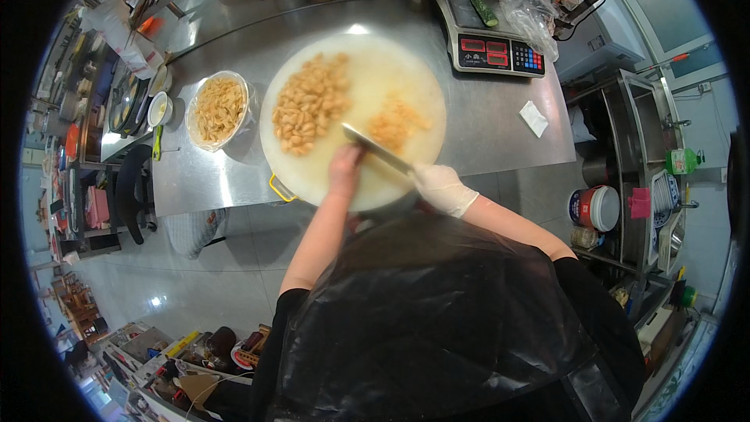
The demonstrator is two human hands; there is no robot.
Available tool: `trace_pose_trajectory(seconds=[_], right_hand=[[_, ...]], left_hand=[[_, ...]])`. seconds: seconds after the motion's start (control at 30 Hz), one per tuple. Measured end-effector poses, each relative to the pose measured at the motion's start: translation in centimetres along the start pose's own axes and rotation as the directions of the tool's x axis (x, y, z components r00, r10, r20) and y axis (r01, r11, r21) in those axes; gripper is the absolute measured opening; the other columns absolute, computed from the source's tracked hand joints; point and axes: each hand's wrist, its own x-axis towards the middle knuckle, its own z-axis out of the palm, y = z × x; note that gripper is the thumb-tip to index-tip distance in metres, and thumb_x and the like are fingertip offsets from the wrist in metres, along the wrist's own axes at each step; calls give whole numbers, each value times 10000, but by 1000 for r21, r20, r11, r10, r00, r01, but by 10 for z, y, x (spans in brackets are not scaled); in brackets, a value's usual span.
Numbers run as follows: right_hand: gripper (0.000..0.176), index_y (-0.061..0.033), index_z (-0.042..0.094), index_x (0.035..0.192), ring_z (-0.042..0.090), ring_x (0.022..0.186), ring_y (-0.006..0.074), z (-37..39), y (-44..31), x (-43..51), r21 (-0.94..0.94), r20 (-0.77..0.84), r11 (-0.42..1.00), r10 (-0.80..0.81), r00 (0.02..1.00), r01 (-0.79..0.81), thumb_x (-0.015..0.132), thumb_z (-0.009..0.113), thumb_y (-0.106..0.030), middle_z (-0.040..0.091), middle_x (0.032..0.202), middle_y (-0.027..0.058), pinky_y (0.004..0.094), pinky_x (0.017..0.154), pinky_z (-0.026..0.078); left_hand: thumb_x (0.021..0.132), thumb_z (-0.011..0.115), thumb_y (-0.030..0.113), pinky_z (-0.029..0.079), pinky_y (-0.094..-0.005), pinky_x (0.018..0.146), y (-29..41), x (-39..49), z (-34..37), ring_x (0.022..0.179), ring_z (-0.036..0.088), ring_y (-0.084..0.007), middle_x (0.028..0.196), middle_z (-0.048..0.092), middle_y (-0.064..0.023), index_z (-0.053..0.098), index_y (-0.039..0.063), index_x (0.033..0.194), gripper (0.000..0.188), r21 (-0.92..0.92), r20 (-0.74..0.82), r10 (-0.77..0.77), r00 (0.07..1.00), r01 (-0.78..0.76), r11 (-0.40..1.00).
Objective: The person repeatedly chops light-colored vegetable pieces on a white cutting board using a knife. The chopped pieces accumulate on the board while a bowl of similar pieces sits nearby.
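A round white cutting board (375, 187) lies on the steel table before me. My right hand (442, 187), in a pale disposable glove, is closed around the handle of a kitchen knife. Its blade (378, 149) slants up and left across the middle of the board. My bare left hand (345, 167) is at the board beside the blade's forward part, fingers curled down; blur hides whether they pinch anything. Whole, tan, rounded food pieces (310, 105) are heaped on the board's left half. Smaller cut pieces (397, 123) form a blurred pile right of the blade.
Left of the board stands a plastic-lined bowl (220, 110) of sliced tan food. Beyond it are a small white bowl (160, 109) and a green-handled tool (157, 143). A digital scale (495, 41) holds a cucumber piece (482, 9) and a plastic bag (530, 12). A tissue (533, 119) lies at right.
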Motion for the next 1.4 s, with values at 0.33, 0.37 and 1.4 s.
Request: trace_pose_trajectory(seconds=[0.33,0.37,1.4], right_hand=[[279,-39,600,955,641,806,434,-3,-3,4,9,22,997,71,997,-71,991,491,-293,666,835,226,527,745,498],[282,-40,600,957,641,810,435,0,-3,5,30,21,997,76,997,-77,992,490,-297,667,839,227,528,745,498],[167,-48,587,886,643,712,429,3,6,-15,-72,-135,996,-59,989,49,930,537,-201,647,766,211,525,667,508]], left_hand=[[741,718,-6,511,-416,727,-7,-4,2,833,614,-336,874,649,-134,663,42,877,155,-16,1,25,1000,-25,1000],[738,717,-6,510,-416,727,-8,-4,2,832,614,-335,872,648,-133,662,44,875,155,-18,-1,36,999,-36,999],[744,716,19,480,-422,729,7,4,-6,813,577,-337,833,627,-125,661,42,832,107,-56,92,97,991,-92,994]])
